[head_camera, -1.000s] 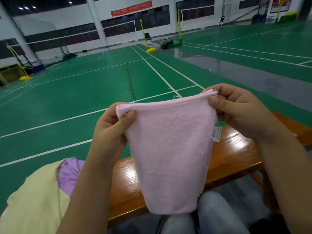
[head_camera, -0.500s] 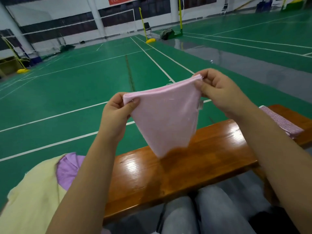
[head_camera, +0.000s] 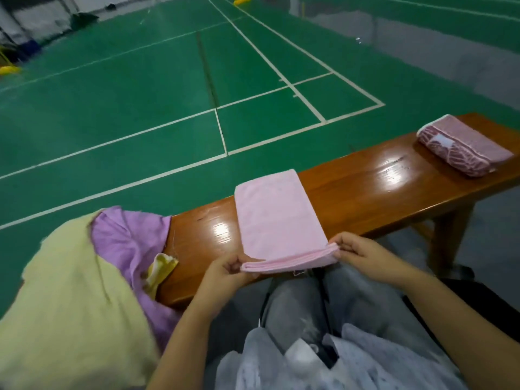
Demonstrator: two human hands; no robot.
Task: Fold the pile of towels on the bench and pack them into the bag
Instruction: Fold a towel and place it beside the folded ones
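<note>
Pink towel: held up in the air before, now laid flat and folded across the bench, near edge overhanging. Left hand and right hand each pinch a near corner. Pile of yellow and purple towels, left: cut off by the frame. Patterned folded towel, far right. Bag not discernible.

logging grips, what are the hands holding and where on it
Both hold the pink towel by its near edge: left hand at the left corner, right hand at the right.
</note>
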